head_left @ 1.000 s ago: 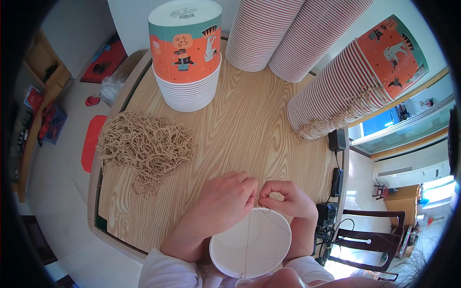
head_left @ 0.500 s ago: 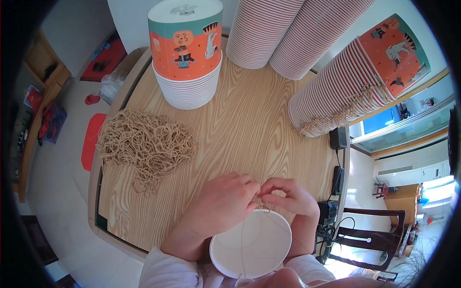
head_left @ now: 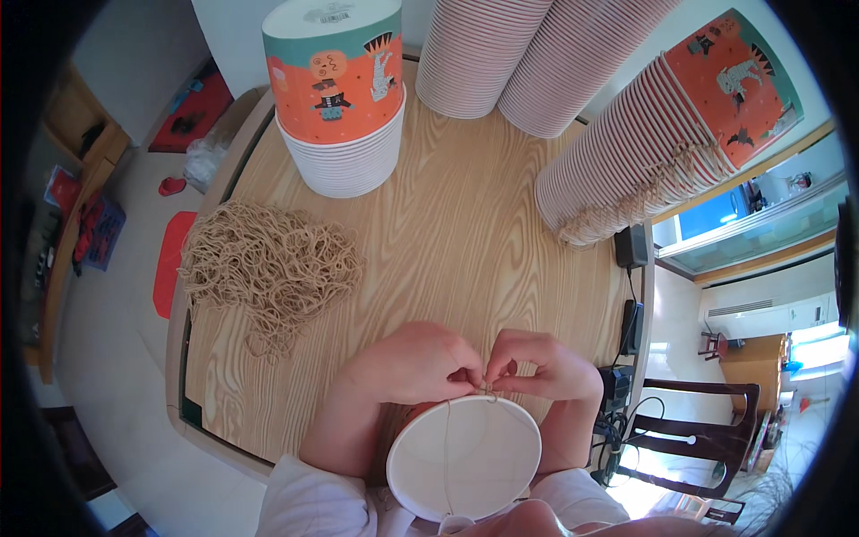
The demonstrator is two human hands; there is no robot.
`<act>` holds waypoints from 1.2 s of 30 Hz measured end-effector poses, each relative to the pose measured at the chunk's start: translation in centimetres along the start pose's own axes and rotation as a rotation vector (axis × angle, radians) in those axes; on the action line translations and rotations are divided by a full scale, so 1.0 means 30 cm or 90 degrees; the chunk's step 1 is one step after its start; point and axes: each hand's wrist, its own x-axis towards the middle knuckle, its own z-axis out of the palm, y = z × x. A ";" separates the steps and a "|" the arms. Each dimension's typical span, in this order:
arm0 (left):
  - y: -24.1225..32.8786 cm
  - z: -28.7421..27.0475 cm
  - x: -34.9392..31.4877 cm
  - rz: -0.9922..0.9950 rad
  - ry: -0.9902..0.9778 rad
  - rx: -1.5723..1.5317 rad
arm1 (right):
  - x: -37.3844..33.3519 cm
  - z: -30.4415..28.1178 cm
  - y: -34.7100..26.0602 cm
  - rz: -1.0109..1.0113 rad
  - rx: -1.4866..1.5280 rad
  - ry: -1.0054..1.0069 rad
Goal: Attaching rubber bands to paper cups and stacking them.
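Observation:
A white paper bucket (head_left: pixel 479 456) sits close against me at the table's near edge, its mouth turned up. A thin tan cord (head_left: pixel 448 447) stretches across the mouth from the near rim to the far rim. At that far rim, my left hand (head_left: pixel 428 362) pinches the cord with its fingertips. My right hand (head_left: pixel 544 365) pinches it from the other side, and the fingertips of both hands almost meet. A small loop of cord shows at the rim just below them. Left of my hands lies a tangled heap of tan cord (head_left: pixel 268 268).
Nested orange and green printed buckets (head_left: pixel 335 107) stand upside down at the far left. Tall bucket stacks (head_left: pixel 479 63) rise at the back. Another stack (head_left: pixel 626 152) leans at right, cords hanging along it. Black power adapters (head_left: pixel 631 246) and cables line the right edge, beside a dark chair (head_left: pixel 689 438).
My left hand has turned and lowered slightly, its fingers now curled down to the bucket's rim. My right hand has shifted a little right. The view has tilted slightly.

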 end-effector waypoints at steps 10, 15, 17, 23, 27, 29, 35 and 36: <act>0.026 0.013 0.011 -0.033 0.030 0.081 | -0.005 0.003 0.013 -0.025 -0.030 0.003; 0.032 0.016 0.009 -0.013 0.068 0.098 | 0.000 0.005 0.011 -0.071 -0.048 0.017; 0.034 0.014 0.013 -0.019 0.058 0.094 | 0.001 0.005 0.003 -0.046 -0.033 0.001; 0.030 0.021 0.014 -0.011 0.069 0.087 | 0.009 0.011 0.007 -0.040 -0.024 -0.027; 0.020 0.026 0.014 -0.006 0.069 0.087 | 0.011 0.011 0.010 -0.036 -0.030 -0.037; 0.015 0.029 0.014 0.004 0.073 0.091 | 0.007 0.007 0.010 -0.044 -0.024 -0.051; 0.017 0.031 0.011 0.010 0.101 0.083 | 0.006 -0.003 0.002 -0.067 0.001 -0.075; 0.020 0.029 0.010 0.009 0.101 0.082 | 0.005 -0.002 0.002 -0.044 0.002 -0.063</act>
